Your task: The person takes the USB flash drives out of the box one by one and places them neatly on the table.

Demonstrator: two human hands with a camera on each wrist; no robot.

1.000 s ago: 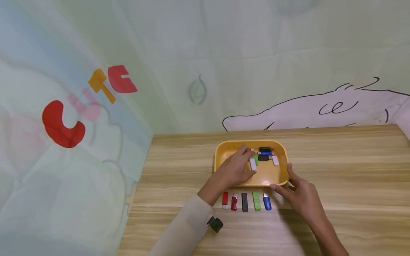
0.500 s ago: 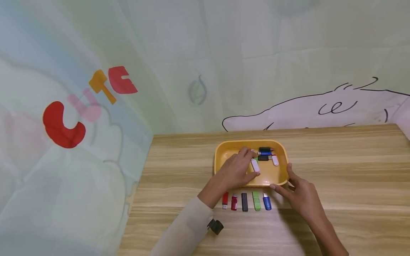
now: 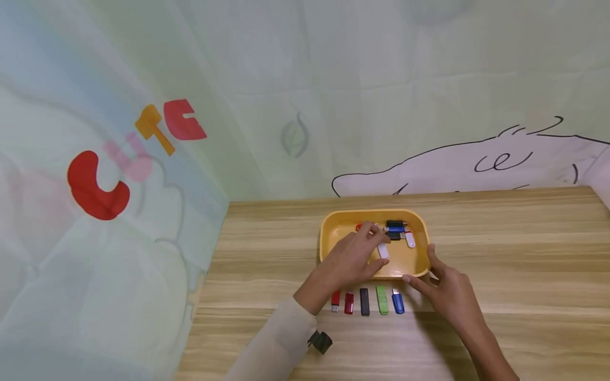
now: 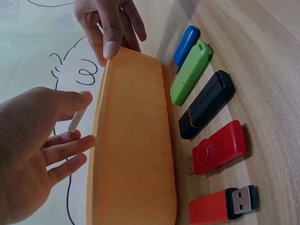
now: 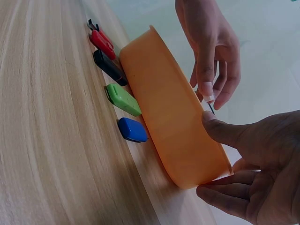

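My left hand [image 3: 350,257] reaches over the yellow tray [image 3: 402,259] and pinches a white USB stick [image 3: 383,251] between thumb and fingers. The left wrist view shows the stick's white end [image 4: 76,121] just under the thumb, above the tray's rim. My right hand [image 3: 450,293] grips the tray's near right corner, thumb on the rim and fingers around the side. Inside the tray lie a blue USB stick [image 3: 394,229], black ones and a white-and-red one [image 3: 410,239]. Something red [image 3: 359,227] shows behind my left hand, which hides part of the tray.
In front of the tray, a row of USB sticks lies on the wooden table [image 3: 514,254]: red [image 4: 213,207], dark red [image 4: 219,147], black [image 4: 206,104], green [image 3: 382,300] and blue [image 3: 397,301]. A printed cloth [image 3: 267,106] hangs behind the table.
My left hand has shifted slightly right within the tray, the white USB stick moving with it. The green stick in the tray is now covered. My right hand stays at the corner.
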